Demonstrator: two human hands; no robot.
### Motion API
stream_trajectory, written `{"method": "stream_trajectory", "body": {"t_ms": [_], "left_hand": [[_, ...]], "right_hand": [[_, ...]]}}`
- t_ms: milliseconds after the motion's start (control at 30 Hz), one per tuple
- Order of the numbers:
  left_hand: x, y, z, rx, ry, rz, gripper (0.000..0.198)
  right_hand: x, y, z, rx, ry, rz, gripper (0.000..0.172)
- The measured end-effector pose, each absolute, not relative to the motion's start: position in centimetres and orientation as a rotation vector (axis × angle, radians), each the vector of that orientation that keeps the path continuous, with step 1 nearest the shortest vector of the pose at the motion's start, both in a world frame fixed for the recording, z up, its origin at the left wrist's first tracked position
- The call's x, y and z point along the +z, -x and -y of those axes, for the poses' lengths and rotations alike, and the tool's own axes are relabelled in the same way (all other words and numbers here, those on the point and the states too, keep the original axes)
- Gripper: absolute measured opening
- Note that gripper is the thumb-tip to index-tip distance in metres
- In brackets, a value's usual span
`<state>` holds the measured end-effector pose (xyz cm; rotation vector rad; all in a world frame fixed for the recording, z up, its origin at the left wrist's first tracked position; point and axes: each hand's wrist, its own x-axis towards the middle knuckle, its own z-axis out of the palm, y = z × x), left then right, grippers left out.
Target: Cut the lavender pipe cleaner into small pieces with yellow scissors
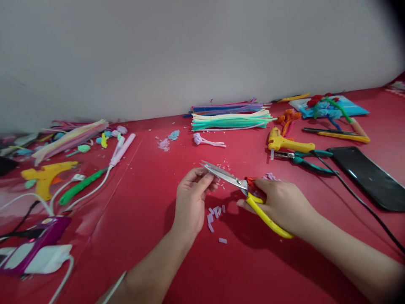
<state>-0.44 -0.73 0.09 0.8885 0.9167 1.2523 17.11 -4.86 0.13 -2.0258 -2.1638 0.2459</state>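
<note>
Right hand (281, 202) grips yellow-handled scissors (240, 185); left hand (191, 196) pinches at blade tips, held item not discernible; lilac cuttings (215, 213) lie below.

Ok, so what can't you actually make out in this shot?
Head view: whether the left hand pinches anything; its fingertips cover the spot at the scissors tip.
Scissors' upper handle: covered by the right hand.
Black cable: cut off by the right edge.
Purple gadget: blurred, lower left.
</note>
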Motion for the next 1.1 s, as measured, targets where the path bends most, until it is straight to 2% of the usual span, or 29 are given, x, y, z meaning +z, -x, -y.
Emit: {"method": "stream_trajectory", "body": {"t_ms": [533,1100], "left_hand": [[0.01,0.5,0.37,1.322,-0.827,-0.847,0.005],[0.1,0.61,0.37,1.295,-0.789,-0.831,0.004]], "right_hand": [[-0.26,-17.58,5.1,0.117,1.961,2.215,0.035],[-0.54,-17.74,5.0,0.147,1.924,2.229,0.034]]}}
